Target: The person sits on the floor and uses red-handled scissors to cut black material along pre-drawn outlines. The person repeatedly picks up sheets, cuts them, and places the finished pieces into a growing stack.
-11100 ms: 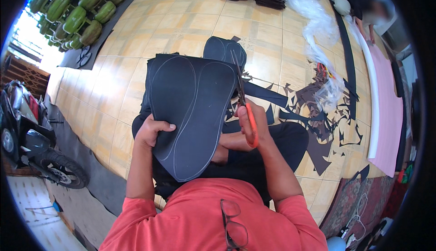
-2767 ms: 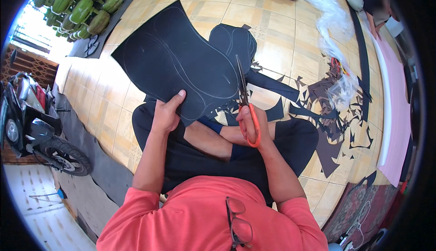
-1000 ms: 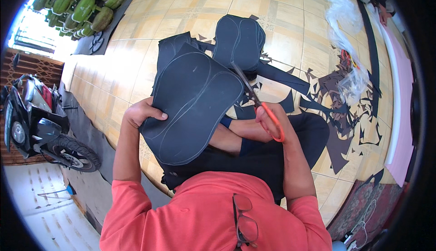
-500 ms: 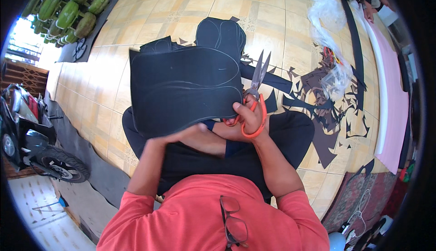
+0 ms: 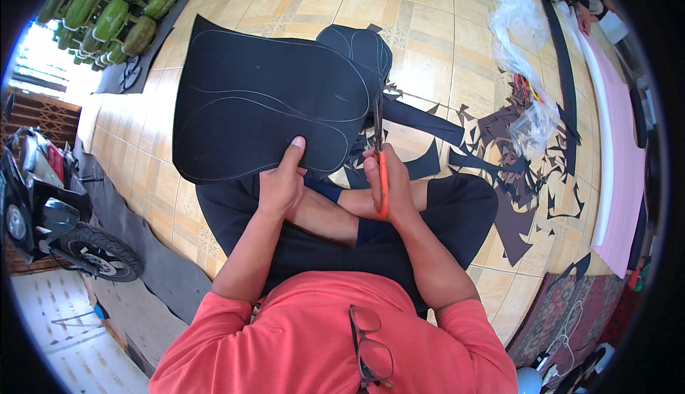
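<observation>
A black sheet (image 5: 250,73) with pale sole-shaped outlines drawn on it is held up over my crossed legs. My left hand (image 5: 282,183) pinches its near edge, thumb on top and the other fingers beneath. My right hand (image 5: 394,183) grips orange-handled scissors (image 5: 378,126) by the loops, with the blades pointing away from me beside the sheet's right edge. The blades are seen nearly edge-on, so whether they touch the sheet I cannot tell. Behind the sheet lie more black pieces (image 5: 367,48) with the same kind of outlines, partly hidden.
Dark offcuts (image 5: 492,137) litter the tiled floor (image 5: 421,30) to my right, near crumpled clear plastic (image 5: 517,44). A pink roll (image 5: 617,180) lies farther right. At left stand a motorcycle (image 5: 71,223) and green gas cylinders (image 5: 107,19). Another person's hand (image 5: 586,19) shows at far right.
The black sheet has moved left and away from me and turned. My left hand has taken hold of its near edge. The scissors, splayed before, now look closed or edge-on beside the sheet.
</observation>
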### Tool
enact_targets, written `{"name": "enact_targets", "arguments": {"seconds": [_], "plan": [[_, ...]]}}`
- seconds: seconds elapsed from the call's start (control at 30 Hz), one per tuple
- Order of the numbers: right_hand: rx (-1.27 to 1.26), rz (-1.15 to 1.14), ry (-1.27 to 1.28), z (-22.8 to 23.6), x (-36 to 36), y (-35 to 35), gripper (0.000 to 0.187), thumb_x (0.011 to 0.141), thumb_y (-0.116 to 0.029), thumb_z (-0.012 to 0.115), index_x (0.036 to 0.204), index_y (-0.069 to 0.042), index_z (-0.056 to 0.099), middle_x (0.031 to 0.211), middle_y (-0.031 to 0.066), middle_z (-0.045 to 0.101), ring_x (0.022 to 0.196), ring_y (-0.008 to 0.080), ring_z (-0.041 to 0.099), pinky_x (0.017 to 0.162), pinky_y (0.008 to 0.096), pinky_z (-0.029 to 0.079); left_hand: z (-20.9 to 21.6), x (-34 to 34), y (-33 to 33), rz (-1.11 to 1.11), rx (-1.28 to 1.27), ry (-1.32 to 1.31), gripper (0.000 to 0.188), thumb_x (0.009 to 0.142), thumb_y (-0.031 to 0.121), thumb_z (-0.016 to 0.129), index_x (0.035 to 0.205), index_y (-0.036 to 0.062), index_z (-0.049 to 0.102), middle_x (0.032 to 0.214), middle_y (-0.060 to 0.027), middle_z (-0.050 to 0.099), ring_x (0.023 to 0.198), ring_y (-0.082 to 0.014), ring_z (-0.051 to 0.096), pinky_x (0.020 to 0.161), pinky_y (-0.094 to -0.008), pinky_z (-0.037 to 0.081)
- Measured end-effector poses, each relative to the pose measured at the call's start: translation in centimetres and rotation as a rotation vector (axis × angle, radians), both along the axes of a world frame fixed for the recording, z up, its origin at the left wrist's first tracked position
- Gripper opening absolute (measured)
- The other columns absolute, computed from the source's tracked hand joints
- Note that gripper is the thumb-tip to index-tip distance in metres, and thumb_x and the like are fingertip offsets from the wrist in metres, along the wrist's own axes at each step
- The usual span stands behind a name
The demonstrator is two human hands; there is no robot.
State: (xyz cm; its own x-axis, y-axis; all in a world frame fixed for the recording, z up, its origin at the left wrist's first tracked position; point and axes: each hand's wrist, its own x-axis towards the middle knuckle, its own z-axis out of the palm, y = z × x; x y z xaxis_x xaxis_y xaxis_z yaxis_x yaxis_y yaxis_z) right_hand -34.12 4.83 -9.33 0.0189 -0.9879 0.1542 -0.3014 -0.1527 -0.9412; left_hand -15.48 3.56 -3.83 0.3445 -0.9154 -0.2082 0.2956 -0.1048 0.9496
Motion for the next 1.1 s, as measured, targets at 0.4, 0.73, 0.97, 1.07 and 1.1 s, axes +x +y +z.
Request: {"name": "enact_targets", "arguments": {"seconds": [0.4, 0.73, 0.97, 1.07, 1.1], "plan": [[0.034, 0.013, -0.098, 1.5, -0.3, 0.2, 0.028, 0.095, -0.026, 0.056, 0.091, 0.002, 0.055, 0.07, 0.0176, 0.057, 0.066, 0.0306, 0.06, 0.062, 0.0384, 0.047, 0.0, 0.4, 0.7, -0.102, 0.059, -0.012, 0.041, 0.085, 0.001, 0.067, 0.125, -0.0011, 0.056, 0.119, -0.0094, 0.062, 0.108, -0.0218, 0.06, 0.091, -0.0342, 0.049], [0.058, 0.075, -0.112, -0.3, -0.3, 0.5, 0.055, 0.1, -0.05, 0.041, 0.089, 0.001, 0.056, 0.055, -0.001, 0.044, 0.045, 0.0061, 0.043, 0.042, 0.0243, 0.035, 0.0, 2.0, -0.6, -0.146, -0.13, 0.201, 0.038, 0.089, 0.002, 0.063, 0.125, -0.0028, 0.055, 0.12, -0.0106, 0.06, 0.112, -0.0219, 0.058, 0.099, -0.0353, 0.045], [0.071, 0.106, -0.111, 0.2, -0.5, 0.0, 0.055, 0.1, -0.052, 0.041, 0.088, 0.0, 0.056, 0.054, -0.0011, 0.044, 0.046, 0.0062, 0.044, 0.043, 0.0234, 0.035, -0.6, 3.4, -0.1, -0.205, -0.108, 0.079, 0.046, 0.09, 0.0, 0.06, 0.133, -0.0021, 0.048, 0.128, -0.0118, 0.056, 0.118, -0.0229, 0.055, 0.102, -0.0362, 0.042], [0.112, 0.139, -0.115, 0.5, -1.0, 0.6, 0.055, 0.1, -0.051, 0.041, 0.087, 0.0, 0.055, 0.054, -0.001, 0.043, 0.045, 0.0065, 0.042, 0.044, 0.0241, 0.035, -0.3, 4.0, -1.1, -0.182, -0.136, 0.07, 0.046, 0.09, 0.0, 0.059, 0.134, -0.0024, 0.047, 0.13, -0.012, 0.056, 0.119, -0.0233, 0.054, 0.103, -0.0363, 0.042], [0.106, 0.138, -0.126, 0.3, -0.9, 0.6, 0.055, 0.101, -0.05, 0.041, 0.085, 0.0, 0.055, 0.053, -0.0009, 0.043, 0.044, 0.0066, 0.041, 0.044, 0.0243, 0.035, -0.3, 4.1, -1.3, -0.18, -0.15, 0.068, 0.046, 0.09, 0.0, 0.059, 0.135, -0.0025, 0.046, 0.13, -0.012, 0.056, 0.119, -0.0234, 0.054, 0.103, -0.0363, 0.042]]}}
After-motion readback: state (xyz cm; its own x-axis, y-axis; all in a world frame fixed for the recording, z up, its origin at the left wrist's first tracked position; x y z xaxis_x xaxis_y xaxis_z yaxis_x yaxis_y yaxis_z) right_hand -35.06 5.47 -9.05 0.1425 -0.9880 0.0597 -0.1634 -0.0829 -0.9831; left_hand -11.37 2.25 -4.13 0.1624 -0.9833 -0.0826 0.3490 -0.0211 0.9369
